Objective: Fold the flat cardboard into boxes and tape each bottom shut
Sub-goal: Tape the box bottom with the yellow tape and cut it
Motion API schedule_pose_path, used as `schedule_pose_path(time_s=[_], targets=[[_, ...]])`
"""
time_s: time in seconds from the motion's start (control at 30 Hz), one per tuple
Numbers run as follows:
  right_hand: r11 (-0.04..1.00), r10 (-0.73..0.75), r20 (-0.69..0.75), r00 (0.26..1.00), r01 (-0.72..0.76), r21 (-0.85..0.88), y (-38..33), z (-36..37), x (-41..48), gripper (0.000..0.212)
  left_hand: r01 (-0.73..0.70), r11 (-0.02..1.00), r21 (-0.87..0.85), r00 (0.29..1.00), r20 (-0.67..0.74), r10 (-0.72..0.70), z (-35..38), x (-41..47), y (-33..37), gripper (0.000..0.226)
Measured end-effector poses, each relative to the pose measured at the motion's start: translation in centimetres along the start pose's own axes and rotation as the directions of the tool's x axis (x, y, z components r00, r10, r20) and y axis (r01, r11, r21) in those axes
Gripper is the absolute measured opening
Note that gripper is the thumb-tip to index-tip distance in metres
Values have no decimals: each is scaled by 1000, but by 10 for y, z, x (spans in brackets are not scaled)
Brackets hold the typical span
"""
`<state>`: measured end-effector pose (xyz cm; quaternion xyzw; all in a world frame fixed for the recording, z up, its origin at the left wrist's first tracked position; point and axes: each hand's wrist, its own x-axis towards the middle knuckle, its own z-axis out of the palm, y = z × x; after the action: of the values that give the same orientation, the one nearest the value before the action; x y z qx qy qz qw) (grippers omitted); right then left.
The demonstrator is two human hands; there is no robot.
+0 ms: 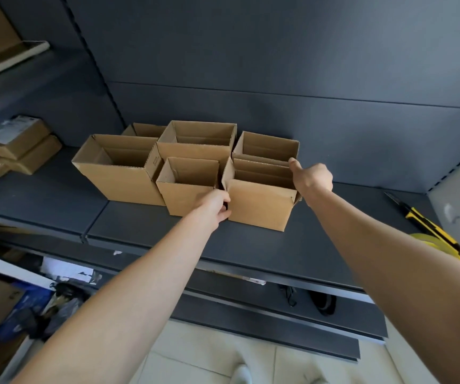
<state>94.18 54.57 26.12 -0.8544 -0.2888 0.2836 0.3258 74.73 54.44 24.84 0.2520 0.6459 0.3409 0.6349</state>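
Between the fingers of the left hand, curled round its near left corner, and the right hand, gripping its right rim, a folded box stood on the shelf just beside five others, so folding looked largely done; taped bottoms were hidden.

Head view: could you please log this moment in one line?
left hand: grips front-right cardboard box, left corner | right hand: grips its right rim | box: upright on shelf

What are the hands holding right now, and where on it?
The front-right open cardboard box: left hand grips its left front corner, right hand its right rim.
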Motion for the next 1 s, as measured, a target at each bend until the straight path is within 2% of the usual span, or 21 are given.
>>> schedule_pose_path(time_s=[0.13, 0.23, 0.33, 0.4, 0.57, 0.7, 0.8, 0.9, 1.0], targets=[[994, -80, -163, 983, 67, -86, -7, -6, -11, 53, 11, 1000, 7, 998, -66, -11, -8, -1, -1, 26], [969, -237, -179, 955, 221, -108, -20, -8, -25, 41, 24, 1000, 15, 992, -121, -22, -10, -8, 2, 8], [914, -405, -53, 913, 405, 0, -34, 5, -39, 31, 25, 1000, -7, 986, -164, -26, -14, -14, 6, 12], [885, -460, 56, 886, 453, 104, -43, 13, -52, 33, 20, 999, -45, 981, -191, -28, -23, -18, 8, 6], [816, -578, 189, 794, 564, 126, -49, 24, -75, 29, -71, 987, -144, 956, -293, 26, -58, -20, 14, 14], [817, -576, 202, 792, 561, 133, -50, 30, -88, 33, -135, 965, -223, 938, -342, 53, -91, -13, 23, 30], [841, -540, 158, 827, 537, 62, -50, 39, -95, 32, -148, 953, -266, 946, -320, 57, -110, -7, 33, 35], [913, -404, 81, 911, 407, -16, -46, 52, -101, 36, -65, 949, -309, 981, -193, 5, -125, 0, 44, 43], [972, -202, 128, 971, 215, -92, -37, 63, -108, 51, 8, 957, -289, 996, -83, -33, -136, 13, 50, 54]])
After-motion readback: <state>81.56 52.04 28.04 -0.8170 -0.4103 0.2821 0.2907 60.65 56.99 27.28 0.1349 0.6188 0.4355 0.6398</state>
